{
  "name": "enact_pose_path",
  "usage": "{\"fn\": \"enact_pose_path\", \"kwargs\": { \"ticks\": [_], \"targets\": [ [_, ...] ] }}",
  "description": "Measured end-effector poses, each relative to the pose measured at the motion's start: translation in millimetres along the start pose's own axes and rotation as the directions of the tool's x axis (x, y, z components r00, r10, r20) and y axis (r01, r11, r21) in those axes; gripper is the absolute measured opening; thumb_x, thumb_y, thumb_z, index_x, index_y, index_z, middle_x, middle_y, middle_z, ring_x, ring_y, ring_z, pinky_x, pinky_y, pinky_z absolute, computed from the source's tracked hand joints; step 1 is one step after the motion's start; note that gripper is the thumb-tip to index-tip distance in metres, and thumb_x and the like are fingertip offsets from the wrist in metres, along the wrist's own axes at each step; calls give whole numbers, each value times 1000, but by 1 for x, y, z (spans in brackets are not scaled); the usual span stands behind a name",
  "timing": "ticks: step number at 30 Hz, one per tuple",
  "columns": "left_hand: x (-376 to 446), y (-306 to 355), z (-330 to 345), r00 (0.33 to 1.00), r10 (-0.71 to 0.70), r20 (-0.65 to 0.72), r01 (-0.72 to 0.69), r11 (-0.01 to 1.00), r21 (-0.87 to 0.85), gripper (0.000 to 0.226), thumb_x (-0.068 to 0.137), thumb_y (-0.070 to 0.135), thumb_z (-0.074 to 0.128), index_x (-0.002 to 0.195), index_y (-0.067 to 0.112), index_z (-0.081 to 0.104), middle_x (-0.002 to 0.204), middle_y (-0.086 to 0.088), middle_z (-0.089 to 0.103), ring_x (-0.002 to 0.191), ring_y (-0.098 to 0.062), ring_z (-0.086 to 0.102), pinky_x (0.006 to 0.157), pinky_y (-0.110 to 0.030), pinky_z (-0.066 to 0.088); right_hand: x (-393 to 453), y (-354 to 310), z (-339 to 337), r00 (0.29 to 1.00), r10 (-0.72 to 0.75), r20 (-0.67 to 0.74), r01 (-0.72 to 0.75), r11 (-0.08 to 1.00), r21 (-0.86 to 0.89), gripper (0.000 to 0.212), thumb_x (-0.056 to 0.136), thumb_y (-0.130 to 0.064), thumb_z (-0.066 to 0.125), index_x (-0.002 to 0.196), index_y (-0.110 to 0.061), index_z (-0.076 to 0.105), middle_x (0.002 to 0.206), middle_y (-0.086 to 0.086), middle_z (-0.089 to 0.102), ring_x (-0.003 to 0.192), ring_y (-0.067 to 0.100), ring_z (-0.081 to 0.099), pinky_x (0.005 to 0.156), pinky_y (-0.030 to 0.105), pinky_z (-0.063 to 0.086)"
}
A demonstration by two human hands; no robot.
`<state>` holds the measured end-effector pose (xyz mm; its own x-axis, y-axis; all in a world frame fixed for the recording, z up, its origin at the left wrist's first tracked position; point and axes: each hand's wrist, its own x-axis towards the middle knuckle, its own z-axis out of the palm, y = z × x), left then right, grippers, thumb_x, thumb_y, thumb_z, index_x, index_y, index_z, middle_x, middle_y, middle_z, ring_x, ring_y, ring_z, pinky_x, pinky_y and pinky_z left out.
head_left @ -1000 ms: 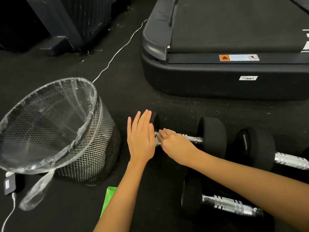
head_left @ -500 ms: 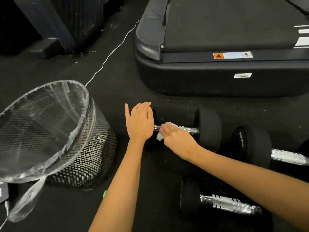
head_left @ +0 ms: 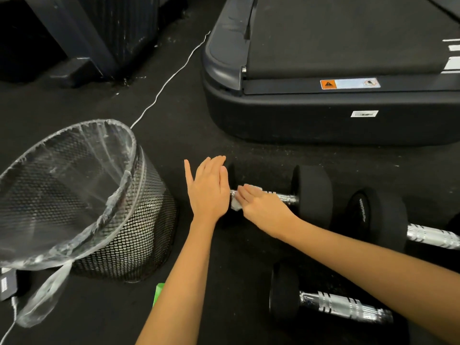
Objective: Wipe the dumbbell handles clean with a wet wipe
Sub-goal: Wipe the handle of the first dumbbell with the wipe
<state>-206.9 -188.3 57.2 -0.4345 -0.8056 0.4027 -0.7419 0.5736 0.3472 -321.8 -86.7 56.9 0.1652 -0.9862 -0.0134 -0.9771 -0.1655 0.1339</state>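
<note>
Three dumbbells lie on the dark floor (head_left: pixel 194 115), and going from the left, a mesh wastebasket (head_left: pixel 129 235) lined with clear plastic stands tilted near the floor's left edge, with a white cable (head_left: pixel 171 78) running away behind it and a green packet (head_left: pixel 158 292) just beside its base. A narrow strip of bare floor separates the basket from the left hand (head_left: pixel 207 190), which lies flat with fingers straight and together, pressed on the near dumbbell's left head. Touching it, the right hand (head_left: pixel 263 207) has its fingers curled around a white wet wipe (head_left: pixel 236 205) wrapped on the chrome handle (head_left: pixel 283 196) of that dumbbell (head_left: pixel 313 192). Open floor lies between this dumbbell and the treadmill (head_left: pixel 286 120) behind. A second dumbbell (head_left: pixel 380 215) sits just beside, at the right edge; a third dumbbell (head_left: pixel 323 305) lies nearer, under the right forearm.
</note>
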Motion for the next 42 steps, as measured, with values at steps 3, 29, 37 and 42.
{"fn": "enact_pose_path", "kwargs": {
  "ticks": [3,29,37,42],
  "targets": [
    [-8,1,0,1000,-4,-21,4,1000,-13,46,101,33,24,130,22,59,130,7,63,132,-11,46,121,-44,-1,-11,0,1,999,-18,32,18,1000,2,54,97,-6,45,148,1,28,155,20,29,143,31,28,117,42,28],
    [-4,1,-1,1000,-2,-12,2,1000,-31,49,101,34,22,129,22,60,129,6,63,132,-13,47,121,-47,6,28,14,-1,996,49,79,-77,913,400,46,101,-18,44,146,-6,38,133,12,57,108,24,63,91,39,52],
    [-3,1,0,1000,19,5,-19,1000,21,46,101,31,24,128,20,60,128,4,64,131,-15,48,121,-47,9,23,9,-6,994,28,108,-63,941,333,47,101,-17,45,146,-6,36,140,13,51,117,26,58,94,35,48],
    [-1,0,1,999,37,18,-38,999,32,47,101,31,23,129,20,59,129,3,63,132,-16,47,121,-46,8,33,9,-8,975,157,160,-214,863,458,36,100,-13,47,135,-5,49,104,11,65,76,17,59,66,27,42]
  ]
}}
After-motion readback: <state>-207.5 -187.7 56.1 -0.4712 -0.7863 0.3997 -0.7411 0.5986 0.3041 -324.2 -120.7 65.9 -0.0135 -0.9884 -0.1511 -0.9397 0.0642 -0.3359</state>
